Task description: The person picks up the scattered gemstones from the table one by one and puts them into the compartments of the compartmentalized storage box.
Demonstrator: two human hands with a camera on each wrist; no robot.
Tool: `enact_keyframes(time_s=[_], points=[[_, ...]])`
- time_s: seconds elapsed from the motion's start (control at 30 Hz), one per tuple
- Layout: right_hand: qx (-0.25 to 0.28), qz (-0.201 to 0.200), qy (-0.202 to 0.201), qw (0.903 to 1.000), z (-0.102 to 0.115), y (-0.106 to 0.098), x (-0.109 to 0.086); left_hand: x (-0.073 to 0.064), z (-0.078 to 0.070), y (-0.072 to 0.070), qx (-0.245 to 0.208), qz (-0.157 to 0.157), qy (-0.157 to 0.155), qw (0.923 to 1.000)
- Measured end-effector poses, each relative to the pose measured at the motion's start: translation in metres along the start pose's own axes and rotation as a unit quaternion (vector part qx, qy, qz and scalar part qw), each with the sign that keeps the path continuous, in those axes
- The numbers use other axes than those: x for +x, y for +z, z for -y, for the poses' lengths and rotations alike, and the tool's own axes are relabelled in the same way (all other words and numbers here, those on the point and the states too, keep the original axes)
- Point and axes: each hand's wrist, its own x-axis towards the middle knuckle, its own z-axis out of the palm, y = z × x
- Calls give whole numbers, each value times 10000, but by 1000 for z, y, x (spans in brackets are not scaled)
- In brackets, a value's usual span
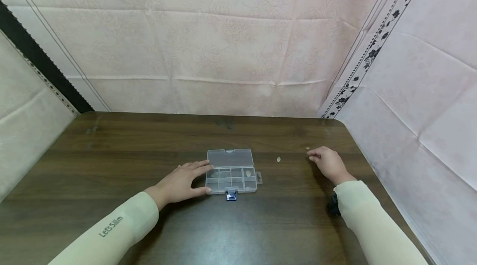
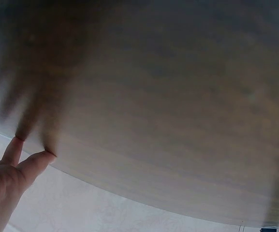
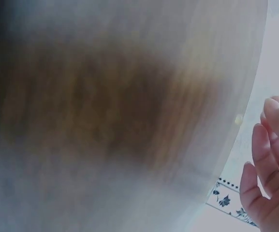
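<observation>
A clear plastic compartment box (image 1: 231, 180) lies on the table with its lid (image 1: 230, 158) folded back. My left hand (image 1: 182, 184) rests at the box's left side, fingers fairly straight, index fingertip and thumb tip touching its edge. Inside, a small pale disc (image 1: 248, 173) shows in a right-hand compartment. To the right, my right hand (image 1: 329, 165) hovers low over the table, its fingers loosely bent. Just beyond its fingertips lies a small round piece (image 1: 307, 148), also visible as a yellowish piece (image 3: 238, 119) in the right wrist view. Nothing shows between the fingers.
Another small pale disc (image 1: 278, 159) lies between the box and my right hand. A blue tab (image 1: 231, 196) sits at the box's front edge, and a clear hanging tab (image 1: 258, 178) sticks out on its right. Pale patterned cloth (image 1: 223, 49) hangs behind the brown table (image 1: 149, 140).
</observation>
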Motion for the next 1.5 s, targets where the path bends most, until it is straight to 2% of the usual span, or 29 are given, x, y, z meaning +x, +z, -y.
enact_keyframes(time_s=[0.33, 0.77, 1.13, 1.3, 1.5], points=[[-369, -415, -652, 9963, 14, 4, 1, 0, -1, 0, 1, 13, -9, 10000], [-563, -719, -1059, 9902, 32, 7, 4, 1, 1, 1, 47, 30, -94, 9999], [-314, -1143, -1577, 9804, 66, 14, 7, -1, 2, 1, 6, -3, -103, 9999], [-198, -1181, -1781, 9767, 79, 16, 5, -2, 1, 0, 20, 37, -181, 9998], [-33, -1154, -1843, 9761, 94, 18, 0, -1, -1, 0, 58, 110, -251, 9996]])
